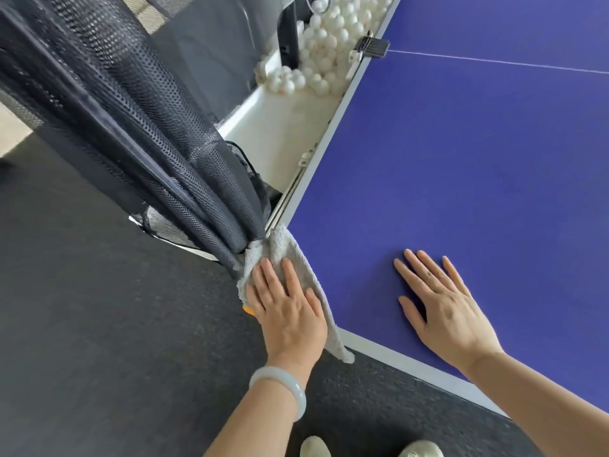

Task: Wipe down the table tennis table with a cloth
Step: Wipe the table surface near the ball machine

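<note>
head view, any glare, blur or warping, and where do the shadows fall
Head view: soft even light, no glare on the blue table; a faint shadow hugs the right hand on its thumb side; wide-angle warp splays the table edges; the white balls at the top look washed out and slightly soft.

One camera only, worn on the head, stands just above the near corner of the table and looks steeply down and forward along the table's left edge. It sits near the surface; wide-angle bending probably exaggerates the edges' slant.
</note>
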The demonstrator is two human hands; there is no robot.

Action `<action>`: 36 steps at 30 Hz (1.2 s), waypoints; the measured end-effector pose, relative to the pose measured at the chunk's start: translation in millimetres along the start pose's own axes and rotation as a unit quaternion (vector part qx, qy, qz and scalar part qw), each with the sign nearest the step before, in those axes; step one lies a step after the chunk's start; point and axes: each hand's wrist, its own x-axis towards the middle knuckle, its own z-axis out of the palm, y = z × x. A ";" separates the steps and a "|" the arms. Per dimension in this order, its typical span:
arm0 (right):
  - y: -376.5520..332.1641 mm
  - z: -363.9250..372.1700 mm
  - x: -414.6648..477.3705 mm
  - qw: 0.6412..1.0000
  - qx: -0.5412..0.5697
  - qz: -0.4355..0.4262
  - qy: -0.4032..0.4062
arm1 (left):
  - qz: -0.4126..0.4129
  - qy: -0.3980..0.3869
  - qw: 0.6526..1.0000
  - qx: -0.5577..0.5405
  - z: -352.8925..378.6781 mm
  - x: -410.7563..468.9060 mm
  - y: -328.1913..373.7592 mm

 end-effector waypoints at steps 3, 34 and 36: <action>-0.3 0.6 -0.2 1.000 0.009 -0.004 0.007 | -0.003 -0.001 1.000 0.006 -0.2 9.0 -1.6; 0.9 0.3 -2.9 0.999 0.036 -0.014 0.019 | -0.100 -0.001 0.991 -0.090 12.0 -32.3 67.2; 2.3 1.8 -2.1 0.999 0.037 -0.017 0.022 | -0.092 0.005 0.991 -0.096 13.4 -32.9 70.4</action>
